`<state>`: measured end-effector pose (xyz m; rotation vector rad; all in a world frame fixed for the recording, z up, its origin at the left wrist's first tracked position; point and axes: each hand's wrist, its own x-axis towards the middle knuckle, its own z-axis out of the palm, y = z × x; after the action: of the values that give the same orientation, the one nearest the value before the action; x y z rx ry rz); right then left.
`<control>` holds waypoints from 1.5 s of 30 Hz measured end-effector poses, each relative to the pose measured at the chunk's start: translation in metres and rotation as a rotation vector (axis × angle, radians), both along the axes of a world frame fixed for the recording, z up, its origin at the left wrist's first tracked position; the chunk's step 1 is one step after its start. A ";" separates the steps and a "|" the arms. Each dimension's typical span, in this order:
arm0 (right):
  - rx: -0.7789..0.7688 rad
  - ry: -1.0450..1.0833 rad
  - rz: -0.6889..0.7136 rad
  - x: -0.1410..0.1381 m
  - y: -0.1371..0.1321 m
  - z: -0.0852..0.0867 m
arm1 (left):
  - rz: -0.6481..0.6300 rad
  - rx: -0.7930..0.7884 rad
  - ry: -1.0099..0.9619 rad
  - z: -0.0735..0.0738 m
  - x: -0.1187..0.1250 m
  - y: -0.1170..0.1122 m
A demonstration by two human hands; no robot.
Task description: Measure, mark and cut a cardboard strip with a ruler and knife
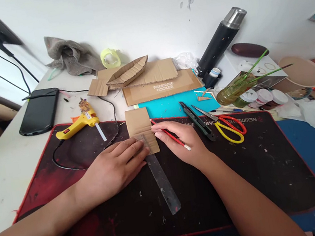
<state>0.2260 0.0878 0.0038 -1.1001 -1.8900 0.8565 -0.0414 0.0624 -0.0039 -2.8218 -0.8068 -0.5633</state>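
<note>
A small cardboard strip (138, 125) lies upright on the dark desk mat (100, 207). A clear plastic ruler (163, 183) rests across its lower part and runs toward me. My left hand (116, 167) lies flat with fingers stretched, pressing the ruler onto the cardboard. My right hand (183, 140) is closed on a red pencil (170, 135), its tip at the cardboard's right edge beside the ruler.
A yellow glue gun (79, 122) and its cord lie left on the mat. A black cutter (198, 121) and red-yellow scissors (230, 126) sit right. A cardboard boat (128, 72), flat cardboard, phone (39, 110), flask (219, 40) and craft clutter stand behind.
</note>
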 end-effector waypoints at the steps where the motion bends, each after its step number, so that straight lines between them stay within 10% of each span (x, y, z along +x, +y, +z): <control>1: -0.020 0.043 -0.029 -0.002 -0.001 0.001 | -0.002 -0.001 -0.006 0.000 0.001 0.000; 19: -0.301 0.312 -0.147 -0.006 -0.004 0.000 | -0.015 -0.115 -0.056 -0.003 -0.002 0.005; 33: 0.252 -0.304 -0.123 0.010 0.014 -0.001 | 0.096 0.031 0.022 -0.006 0.027 -0.020; 45: 0.065 -0.935 -0.082 0.019 0.038 0.022 | 0.109 0.015 0.053 -0.013 0.034 -0.028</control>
<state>0.2446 0.1259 0.0259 -1.7000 -2.5456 0.2055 -0.0076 0.0342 -0.0165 -2.7462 -0.9343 -0.4744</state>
